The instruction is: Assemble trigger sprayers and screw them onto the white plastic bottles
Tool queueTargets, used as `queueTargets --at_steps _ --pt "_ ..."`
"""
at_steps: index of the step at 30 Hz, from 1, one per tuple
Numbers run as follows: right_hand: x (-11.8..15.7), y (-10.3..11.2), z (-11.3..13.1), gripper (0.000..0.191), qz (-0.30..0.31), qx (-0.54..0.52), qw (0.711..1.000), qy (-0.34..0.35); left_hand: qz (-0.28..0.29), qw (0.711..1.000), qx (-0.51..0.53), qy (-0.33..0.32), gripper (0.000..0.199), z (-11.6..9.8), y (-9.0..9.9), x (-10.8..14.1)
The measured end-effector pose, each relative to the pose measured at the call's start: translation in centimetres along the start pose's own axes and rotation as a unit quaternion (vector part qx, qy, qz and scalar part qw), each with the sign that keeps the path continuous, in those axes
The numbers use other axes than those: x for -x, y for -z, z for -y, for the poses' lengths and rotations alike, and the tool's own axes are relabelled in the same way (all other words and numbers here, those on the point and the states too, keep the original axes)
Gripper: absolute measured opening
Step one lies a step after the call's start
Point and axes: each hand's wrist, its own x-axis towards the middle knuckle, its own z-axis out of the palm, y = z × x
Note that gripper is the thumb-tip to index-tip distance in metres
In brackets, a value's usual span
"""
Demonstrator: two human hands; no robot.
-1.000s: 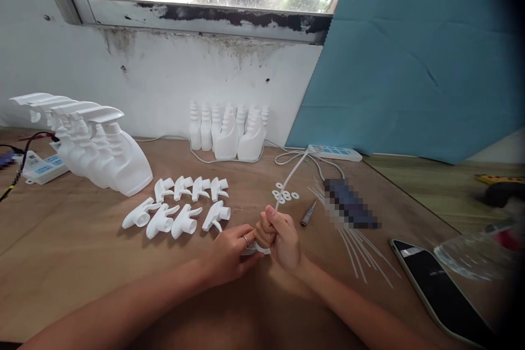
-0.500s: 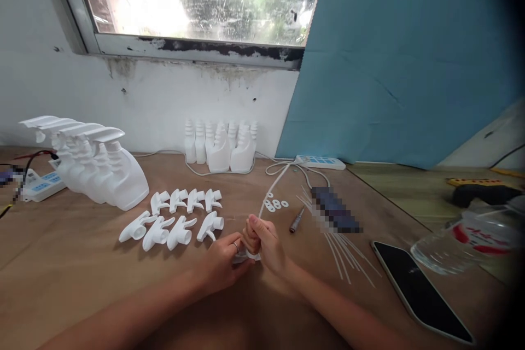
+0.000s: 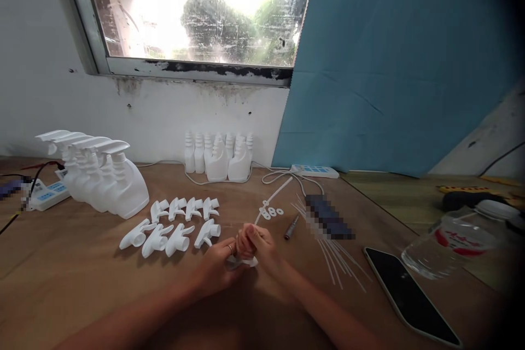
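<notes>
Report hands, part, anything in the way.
Left hand on white part, mostly hidden. Right hand closed around thin white tube. Pointed tool nearby, touching neither hand.

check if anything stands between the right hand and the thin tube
Nothing visible does: the right hand is closed around the thin tube. Small white rings lie close to its exposed part.

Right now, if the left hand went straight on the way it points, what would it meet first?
Most likely the right hand, closed just ahead of the left hand; depth is unclear, they may be touching.
</notes>
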Motion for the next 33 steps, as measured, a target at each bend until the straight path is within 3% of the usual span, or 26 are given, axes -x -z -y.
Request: queueTargets --at_steps 2,5,8,12,14,19,22,25,28,33 --pt "-0.2 1.1 1.2 0.044 -0.008 0.001 1.000 0.015 -0.022 0.999 -0.001 0.027 0.015 -0.3 0.3 -0.3" --pt "-0.5 3.2 2.7 0.067 -0.035 0.031 0.998 0.036 -0.072 0.994 0.036 0.072 0.024 -1.1 1.0 -1.4" --pt "-0.4 4.6 2.7 0.067 -0.031 0.051 0.998 -0.008 -0.116 0.988 0.071 0.073 0.025 -2.0 1.7 -3.5" --pt "-0.2 5.7 1.9 0.041 -0.144 0.058 0.988 -0.019 -0.047 0.998 0.033 -0.012 0.028 -1.6 2.9 -7.2" --pt "-0.2 6.6 2.1 0.038 -0.195 0.064 0.979 0.002 -0.035 0.999 -0.016 -0.006 0.030 -0.1 4.0 -9.6" --pt "-0.5 9.7 3.5 0.042 -0.315 0.173 0.930 0.075 -0.208 0.960 -0.135 0.130 0.039 6.0 8.4 -16.5" --pt "-0.7 10.7 4.0 0.043 -0.344 0.186 0.917 0.085 -0.256 0.928 -0.181 0.202 0.047 9.7 10.7 -19.0" --pt "-0.8 11.2 4.2 0.044 -0.361 0.193 0.908 0.089 -0.243 0.916 -0.197 0.251 0.037 12.4 11.7 -19.6" --pt "-0.8 11.6 4.6 0.047 -0.378 0.201 0.898 0.097 -0.221 0.917 -0.207 0.258 0.031 13.8 11.8 -19.0" --pt "-0.5 12.3 5.7 0.046 -0.404 0.205 0.885 0.110 -0.211 0.928 -0.241 0.191 0.032 13.4 12.7 -16.8"
